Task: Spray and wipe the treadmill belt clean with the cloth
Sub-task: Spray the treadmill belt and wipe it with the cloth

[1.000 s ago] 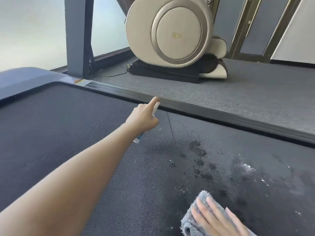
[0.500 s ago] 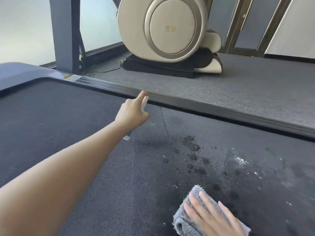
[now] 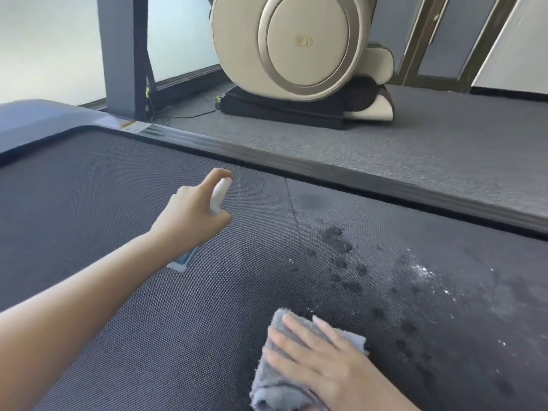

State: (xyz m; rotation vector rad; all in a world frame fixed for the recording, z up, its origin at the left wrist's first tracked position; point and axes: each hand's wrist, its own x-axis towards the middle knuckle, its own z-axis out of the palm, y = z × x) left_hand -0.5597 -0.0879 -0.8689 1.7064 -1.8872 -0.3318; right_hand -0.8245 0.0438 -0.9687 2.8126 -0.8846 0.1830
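The dark woven treadmill belt [image 3: 124,209] fills most of the view, with wet dark spots and white droplets [image 3: 344,256] on its right half. My left hand [image 3: 192,212] grips a small white spray bottle [image 3: 219,194] above the belt, index finger on its top, nozzle pointing toward the far edge. The bottle's bluish bottom end [image 3: 181,262] shows below the wrist. My right hand [image 3: 323,363] presses flat on a folded grey cloth [image 3: 281,390] lying on the belt near the bottom of the view.
A grey side rail [image 3: 370,179] runs along the belt's far edge. Beyond it lies grey carpet with a beige massage chair [image 3: 302,46] on a dark base. A dark treadmill upright [image 3: 124,54] stands at the back left, with cables on the floor beside it.
My left hand with the bottle has drawn back from the rail toward me. A fresh damp patch shows near the far edge. The right hand and cloth sit further up in view.
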